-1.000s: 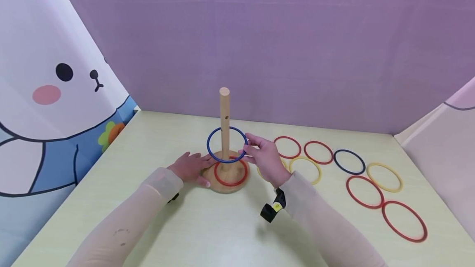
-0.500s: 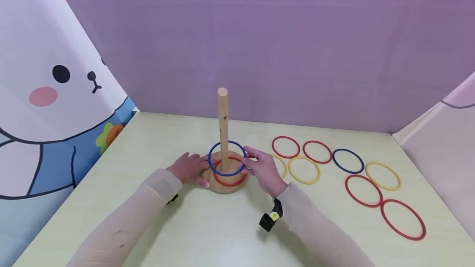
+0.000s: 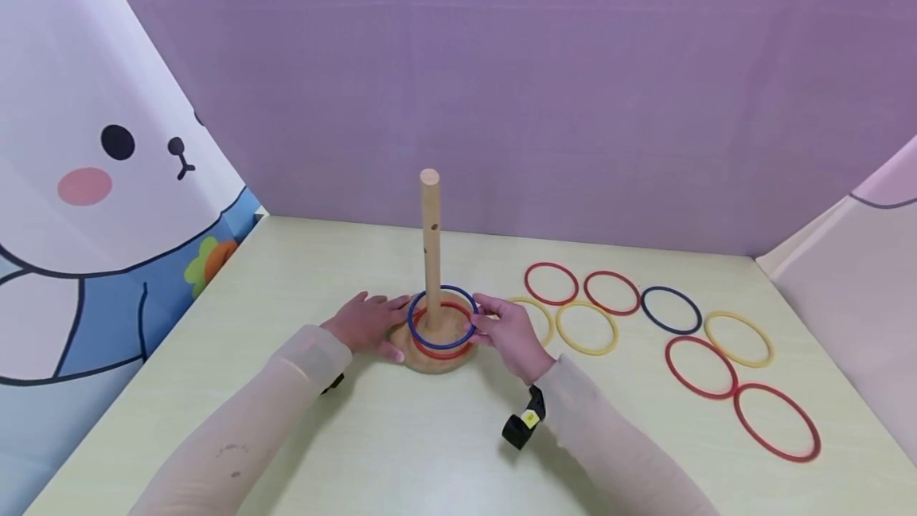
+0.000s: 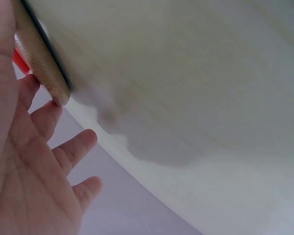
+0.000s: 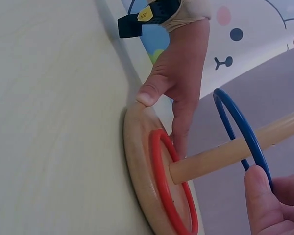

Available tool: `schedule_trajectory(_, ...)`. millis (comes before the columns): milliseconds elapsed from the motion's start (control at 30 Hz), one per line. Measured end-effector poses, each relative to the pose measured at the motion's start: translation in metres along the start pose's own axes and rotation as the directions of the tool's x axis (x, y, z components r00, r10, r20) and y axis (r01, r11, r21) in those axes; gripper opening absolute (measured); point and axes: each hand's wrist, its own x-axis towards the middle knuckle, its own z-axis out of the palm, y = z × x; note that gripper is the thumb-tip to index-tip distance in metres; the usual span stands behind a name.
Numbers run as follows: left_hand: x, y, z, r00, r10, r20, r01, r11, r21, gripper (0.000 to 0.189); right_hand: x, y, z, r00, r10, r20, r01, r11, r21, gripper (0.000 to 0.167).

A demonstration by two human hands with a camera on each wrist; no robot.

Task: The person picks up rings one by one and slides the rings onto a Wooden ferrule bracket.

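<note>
A wooden peg (image 3: 431, 253) stands upright on a round wooden base (image 3: 401, 353). Around its foot lies a red ring (image 5: 159, 161), flat on the base. My right hand (image 3: 510, 334) pinches a blue ring (image 5: 245, 128) between thumb and fingers at its right side; the ring encircles the peg, raised above the red one in the right wrist view. My left hand (image 3: 365, 326) rests on the left edge of the base with fingers spread. In the left wrist view, its fingertips (image 4: 51, 110) touch the rim of the base.
Several loose rings lie flat on the pale table (image 3: 401, 452) to the right, among them a yellow ring (image 3: 612, 333), a dark blue ring (image 3: 698, 317) and a red ring (image 3: 817, 436). A purple cloth backdrop (image 3: 573, 102) rises behind the table.
The blue ring has come down along the peg, from about mid-height to just above the red ring, with my right hand lowering alongside. My left hand stays on the base.
</note>
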Motion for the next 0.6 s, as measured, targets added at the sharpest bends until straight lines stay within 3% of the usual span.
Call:
schedule_trajectory(467, -0.003, 0.001, 0.007, 0.998, 0.034, -0.046, -0.036, 0.998, -0.042, 0.084, 0.004, 0.015, 0.001, 1.000, 0.011, 0.024, -0.011, 1.000, 0.003, 0.042)
schedule_trajectory(600, -0.004, -0.001, 0.005, 0.995, 0.054, -0.090, -0.056, 0.998, -0.016, 0.085, 0.006, 0.015, 0.001, 1.000, -0.006, 0.017, 0.006, 1.000, 0.011, 0.042)
